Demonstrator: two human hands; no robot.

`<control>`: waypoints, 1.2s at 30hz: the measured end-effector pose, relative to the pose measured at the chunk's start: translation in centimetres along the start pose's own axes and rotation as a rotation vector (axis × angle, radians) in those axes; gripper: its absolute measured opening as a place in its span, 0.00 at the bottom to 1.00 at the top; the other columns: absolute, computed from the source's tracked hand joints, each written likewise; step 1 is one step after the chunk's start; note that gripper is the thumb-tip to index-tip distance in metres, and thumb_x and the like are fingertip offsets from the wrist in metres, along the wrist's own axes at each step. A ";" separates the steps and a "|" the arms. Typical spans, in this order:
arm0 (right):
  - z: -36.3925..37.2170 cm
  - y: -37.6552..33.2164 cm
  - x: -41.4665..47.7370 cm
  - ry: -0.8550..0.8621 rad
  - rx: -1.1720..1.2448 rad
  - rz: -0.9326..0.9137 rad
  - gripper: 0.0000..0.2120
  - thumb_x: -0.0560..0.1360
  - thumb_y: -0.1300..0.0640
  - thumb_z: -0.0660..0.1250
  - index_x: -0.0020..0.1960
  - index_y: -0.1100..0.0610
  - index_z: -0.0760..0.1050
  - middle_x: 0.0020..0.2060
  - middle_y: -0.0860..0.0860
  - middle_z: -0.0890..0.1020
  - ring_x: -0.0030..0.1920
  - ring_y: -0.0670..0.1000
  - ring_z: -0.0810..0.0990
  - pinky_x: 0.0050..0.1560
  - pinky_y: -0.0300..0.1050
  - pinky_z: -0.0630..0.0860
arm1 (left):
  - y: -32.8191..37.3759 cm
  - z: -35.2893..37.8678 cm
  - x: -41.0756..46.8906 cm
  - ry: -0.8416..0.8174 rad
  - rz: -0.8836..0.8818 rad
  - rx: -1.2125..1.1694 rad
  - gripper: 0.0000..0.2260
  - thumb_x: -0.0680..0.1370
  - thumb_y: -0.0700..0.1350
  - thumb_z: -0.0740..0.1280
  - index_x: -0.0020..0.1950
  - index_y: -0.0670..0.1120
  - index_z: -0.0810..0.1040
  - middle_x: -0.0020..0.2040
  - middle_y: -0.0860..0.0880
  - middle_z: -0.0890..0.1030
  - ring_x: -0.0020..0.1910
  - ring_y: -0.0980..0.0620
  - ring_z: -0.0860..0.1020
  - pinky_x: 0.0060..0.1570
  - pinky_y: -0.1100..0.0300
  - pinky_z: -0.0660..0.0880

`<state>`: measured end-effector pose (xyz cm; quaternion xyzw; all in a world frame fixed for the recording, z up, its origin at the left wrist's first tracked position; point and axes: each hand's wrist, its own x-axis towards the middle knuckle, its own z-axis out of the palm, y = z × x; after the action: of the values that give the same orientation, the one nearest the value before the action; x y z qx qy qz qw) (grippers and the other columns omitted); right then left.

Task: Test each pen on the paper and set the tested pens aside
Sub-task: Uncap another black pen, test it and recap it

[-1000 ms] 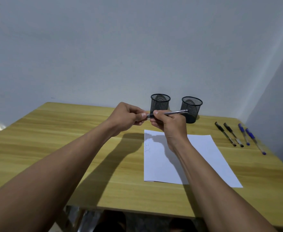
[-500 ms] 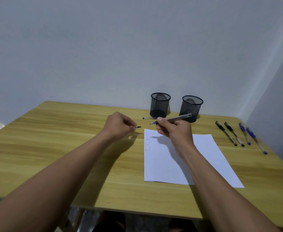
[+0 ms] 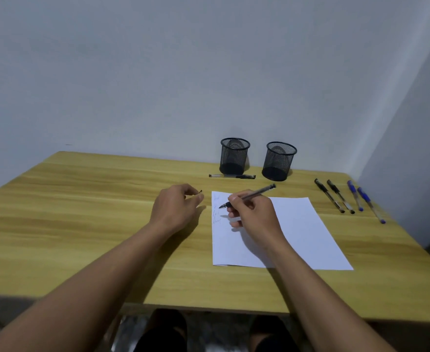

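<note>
Head view

- Right hand [image 3: 253, 214]: fingers curled in a writing grip round the held pen [image 3: 249, 196]. The heel of the hand rests on the paper [image 3: 297, 232].
- Held pen: clear barrel, dark grip section. It is tilted, with its rear end pointing up and to the right toward the right mesh cup [image 3: 280, 161]. Its tip points down and to the left, at the upper left part of the paper, just beside a short column of written marks [image 3: 217, 209]. Whether the tip touches the sheet cannot be told.
- Left hand [image 3: 175, 207]: on the table [image 3: 81, 212] just left of the paper's left edge and apart from the right hand. Its fingers are curled, and thumb and forefinger pinch a small dark piece [image 3: 200, 191], of which only the end shows.
- Paper: a white sheet lying flat on the table in front of the person, mostly under and to the right of the right hand.
- Lying pen [image 3: 231, 176]: flat on the table beyond both hands, just in front of the left mesh cup [image 3: 234, 156].
- Right side of the table, well apart from both hands: two black pens [image 3: 329, 196] [image 3: 340, 196] and two blue pens [image 3: 354, 195] [image 3: 370, 204], laid side by side.
- Both mesh cups stand upright near the wall.
</note>
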<state>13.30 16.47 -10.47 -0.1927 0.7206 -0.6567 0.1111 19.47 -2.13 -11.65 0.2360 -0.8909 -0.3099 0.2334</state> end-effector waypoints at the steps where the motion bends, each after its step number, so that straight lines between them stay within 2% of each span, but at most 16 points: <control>1: 0.0 0.3 -0.3 -0.010 0.012 0.004 0.07 0.81 0.56 0.69 0.48 0.59 0.82 0.37 0.54 0.84 0.38 0.49 0.82 0.40 0.50 0.81 | -0.1 -0.2 -1.2 -0.028 0.048 0.012 0.14 0.76 0.59 0.66 0.54 0.53 0.83 0.56 0.54 0.84 0.56 0.51 0.80 0.52 0.55 0.76; 4: -0.2 1.4 -0.9 -0.019 -0.001 0.007 0.07 0.78 0.57 0.72 0.46 0.62 0.82 0.36 0.58 0.84 0.37 0.52 0.81 0.39 0.48 0.81 | -0.7 -0.8 -4.8 -0.137 0.196 0.108 0.22 0.74 0.65 0.63 0.61 0.55 0.81 0.62 0.54 0.82 0.63 0.52 0.77 0.60 0.52 0.74; 7: 0.0 2.0 -1.1 -0.007 -0.083 -0.009 0.06 0.77 0.58 0.73 0.45 0.60 0.81 0.34 0.56 0.85 0.35 0.53 0.82 0.36 0.47 0.81 | -1.0 -0.8 -6.6 -0.242 0.265 0.270 0.28 0.74 0.70 0.60 0.70 0.58 0.74 0.73 0.50 0.72 0.75 0.50 0.65 0.72 0.46 0.63; 9: 0.2 2.1 -1.1 -0.009 -0.120 -0.010 0.06 0.77 0.56 0.73 0.44 0.58 0.82 0.33 0.53 0.85 0.35 0.51 0.83 0.36 0.47 0.79 | -1.0 -0.7 -6.9 -0.270 0.246 0.308 0.30 0.74 0.71 0.58 0.72 0.60 0.70 0.77 0.50 0.66 0.78 0.49 0.58 0.75 0.44 0.56; 11: 0.3 2.2 -1.1 -0.022 -0.155 -0.007 0.07 0.76 0.54 0.73 0.43 0.56 0.83 0.34 0.52 0.86 0.36 0.51 0.84 0.38 0.49 0.80 | -1.0 -0.7 -6.9 -0.278 0.237 0.303 0.30 0.74 0.71 0.58 0.73 0.60 0.70 0.78 0.50 0.64 0.79 0.50 0.57 0.75 0.44 0.54; 15: 0.4 2.6 -0.9 -0.065 -0.206 0.000 0.05 0.73 0.52 0.74 0.43 0.52 0.83 0.37 0.49 0.86 0.43 0.53 0.87 0.49 0.61 0.85 | -1.0 -0.8 -6.9 -0.282 0.234 0.307 0.30 0.74 0.72 0.58 0.73 0.61 0.70 0.78 0.51 0.64 0.79 0.51 0.56 0.76 0.45 0.53; 17: 0.5 2.7 -0.9 -0.057 -0.227 -0.002 0.04 0.74 0.52 0.74 0.44 0.53 0.83 0.37 0.50 0.86 0.43 0.53 0.87 0.49 0.60 0.85 | -1.1 -0.7 -6.8 -0.284 0.235 0.314 0.30 0.74 0.72 0.58 0.73 0.61 0.70 0.78 0.52 0.63 0.79 0.51 0.56 0.76 0.45 0.53; 19: 0.5 2.7 -0.8 -0.026 -0.240 -0.013 0.05 0.76 0.53 0.73 0.45 0.54 0.83 0.37 0.50 0.86 0.41 0.52 0.86 0.45 0.54 0.85 | -1.1 -0.8 -6.8 -0.288 0.231 0.311 0.30 0.74 0.72 0.58 0.72 0.61 0.70 0.78 0.52 0.63 0.79 0.51 0.56 0.76 0.45 0.53; 22: 0.6 2.5 -0.9 0.005 -0.271 -0.033 0.07 0.78 0.52 0.72 0.46 0.55 0.83 0.36 0.50 0.86 0.37 0.50 0.84 0.37 0.43 0.79 | -1.1 -0.8 -6.8 -0.297 0.223 0.312 0.30 0.73 0.72 0.58 0.72 0.61 0.70 0.78 0.52 0.63 0.79 0.52 0.56 0.76 0.45 0.53; 23: 0.6 2.6 -0.9 0.002 -0.271 -0.029 0.07 0.77 0.51 0.72 0.46 0.54 0.83 0.36 0.50 0.86 0.37 0.50 0.84 0.38 0.44 0.80 | -1.2 -0.8 -6.7 -0.300 0.221 0.314 0.30 0.73 0.72 0.57 0.72 0.61 0.70 0.78 0.52 0.63 0.79 0.52 0.56 0.75 0.45 0.53; 25: 0.5 2.7 -0.9 -0.029 -0.260 -0.006 0.05 0.74 0.51 0.73 0.43 0.52 0.83 0.36 0.49 0.86 0.41 0.51 0.86 0.44 0.54 0.85 | -1.2 -0.8 -6.7 -0.301 0.220 0.314 0.30 0.73 0.72 0.58 0.72 0.61 0.70 0.78 0.52 0.63 0.79 0.52 0.56 0.75 0.45 0.53; 27: 0.3 2.8 -0.9 -0.050 -0.242 0.012 0.05 0.72 0.51 0.74 0.42 0.52 0.83 0.37 0.49 0.86 0.44 0.53 0.87 0.48 0.62 0.85 | -1.2 -0.8 -6.8 -0.296 0.221 0.310 0.30 0.73 0.73 0.58 0.72 0.62 0.70 0.78 0.53 0.63 0.79 0.52 0.56 0.75 0.45 0.53; 33: 0.2 2.9 -0.9 -0.010 -0.228 0.005 0.04 0.74 0.54 0.74 0.43 0.53 0.82 0.36 0.51 0.86 0.41 0.54 0.87 0.46 0.62 0.85 | -1.4 -0.5 -6.7 -0.291 0.218 0.308 0.31 0.72 0.73 0.57 0.72 0.62 0.70 0.78 0.53 0.64 0.78 0.52 0.56 0.76 0.45 0.53; 36: 0.1 2.8 -1.0 -0.002 -0.253 -0.006 0.04 0.75 0.55 0.73 0.42 0.54 0.82 0.33 0.51 0.85 0.36 0.52 0.86 0.42 0.57 0.86 | -1.5 -0.5 -6.8 -0.287 0.214 0.304 0.32 0.72 0.74 0.57 0.72 0.62 0.70 0.78 0.53 0.64 0.78 0.53 0.56 0.76 0.45 0.53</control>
<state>13.93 16.95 -13.32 -0.2081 0.7970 -0.5607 0.0845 25.46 0.39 -14.12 0.1264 -0.9713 -0.1761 0.0977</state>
